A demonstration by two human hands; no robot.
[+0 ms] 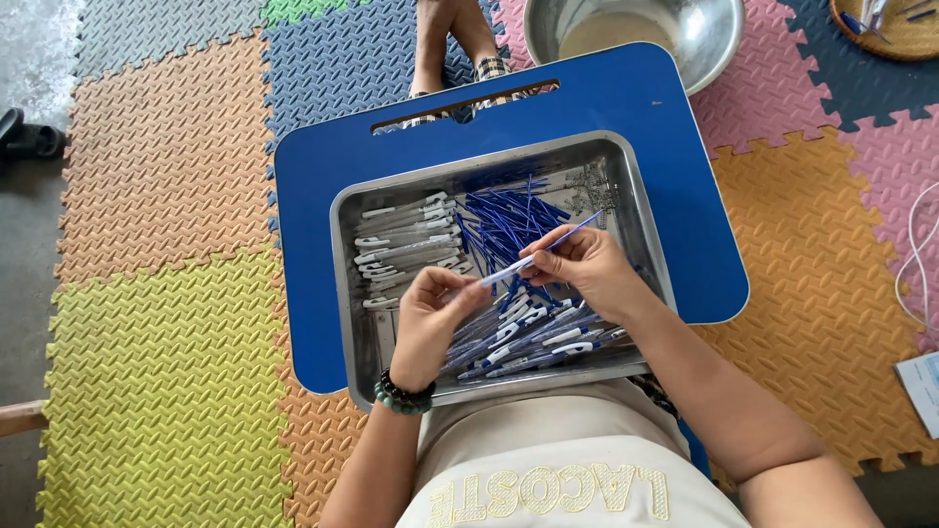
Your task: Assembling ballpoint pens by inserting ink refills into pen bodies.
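Note:
My left hand holds a white-and-blue pen barrel at its near end. Pinched in my right hand is a thin blue ink refill, its tip meeting the barrel's open end. Both hands hover over a metal tray on a blue lap table. Inside the tray lie several white pen barrels at the left, a heap of loose blue refills in the middle, and several assembled blue-and-white pens at the near side. A dark bead bracelet circles my left wrist.
Coloured foam floor mats surround the table. A steel bowl stands behind the table. A woven basket with pens sits at the far right corner. A white cable and a paper lie at the right. My bare feet show beyond the table.

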